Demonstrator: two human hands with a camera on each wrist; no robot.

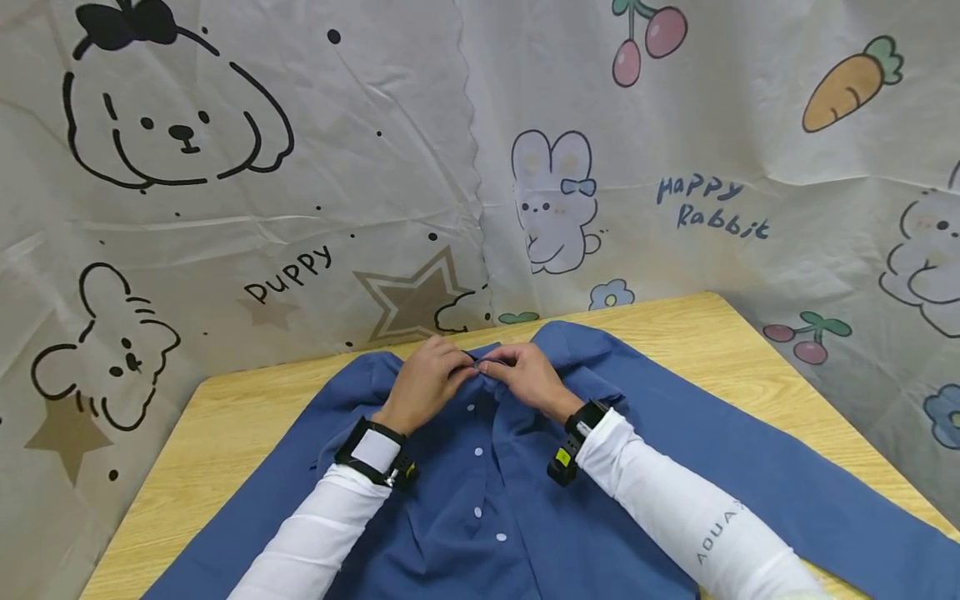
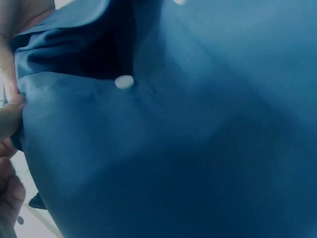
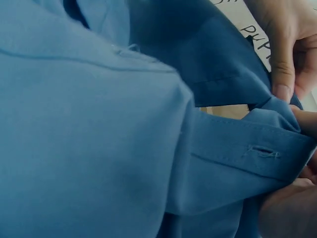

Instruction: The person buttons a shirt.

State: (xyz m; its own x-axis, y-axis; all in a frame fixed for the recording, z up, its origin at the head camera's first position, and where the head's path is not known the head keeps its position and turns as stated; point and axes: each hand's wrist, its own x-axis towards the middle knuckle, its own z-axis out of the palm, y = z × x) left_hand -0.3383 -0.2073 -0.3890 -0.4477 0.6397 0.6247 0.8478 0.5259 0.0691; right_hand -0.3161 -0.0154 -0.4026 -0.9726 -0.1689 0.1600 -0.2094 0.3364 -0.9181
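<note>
A blue long-sleeved shirt (image 1: 450,475) lies front up, its collar end away from me. At the collar my left hand (image 1: 427,383) pinches the fabric edge between thumb and fingers. Close against it, my right hand (image 1: 528,377) pinches the other side of the same edge, and the fingertips of both nearly meet. A buttonhole (image 3: 265,152) shows in the band beside the fingers in the right wrist view. Whether a button sits between the fingertips, I cannot tell. Several white buttons run down the front, one of them (image 2: 124,82) below a gap in the placket.
The shirt covers much of a light wood table (image 1: 247,392), with its sleeve (image 1: 757,450) stretched out toward the right front. Behind the table hangs a pale curtain (image 1: 405,175) printed with cartoon animals. Each wrist carries a black strapped camera (image 1: 372,450).
</note>
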